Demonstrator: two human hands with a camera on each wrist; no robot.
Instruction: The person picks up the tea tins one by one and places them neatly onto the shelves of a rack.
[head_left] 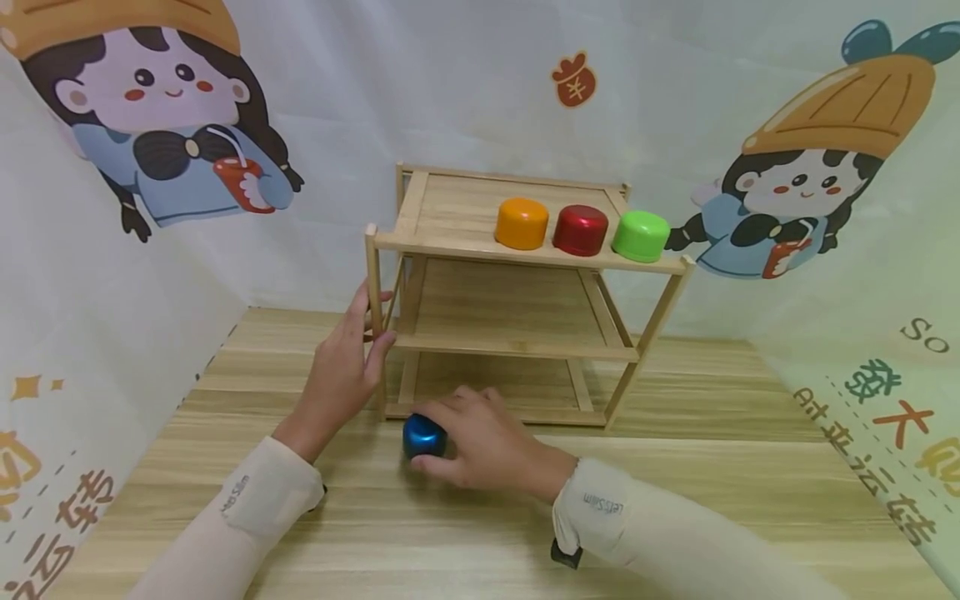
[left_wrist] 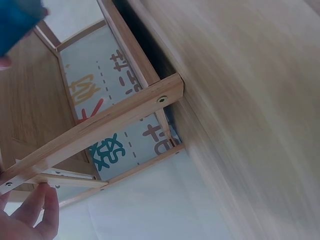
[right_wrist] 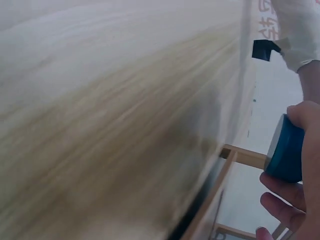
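Note:
My right hand (head_left: pixel 487 437) grips a shiny blue cup-shaped piece (head_left: pixel 423 437) just in front of the lowest shelf; the same blue piece (right_wrist: pixel 286 150) shows between thumb and fingers in the right wrist view. A wooden three-tier rack (head_left: pixel 517 352) stands before me. My left hand (head_left: pixel 347 354) holds the rack's front left post, and its fingertips touch the wood in the left wrist view. On the top shelf stand an orange cup (head_left: pixel 522 223), a red one (head_left: pixel 581 230) and a light green one (head_left: pixel 641 236), lined up toward the right front edge, closed ends up.
The rack rests on a wood-grain surface (head_left: pixel 697 500). White cloth (head_left: pixel 465 83) printed with cartoon figures and lettering hangs behind it and along both sides. The middle shelf (head_left: pixel 510 308) lies between the rack's posts.

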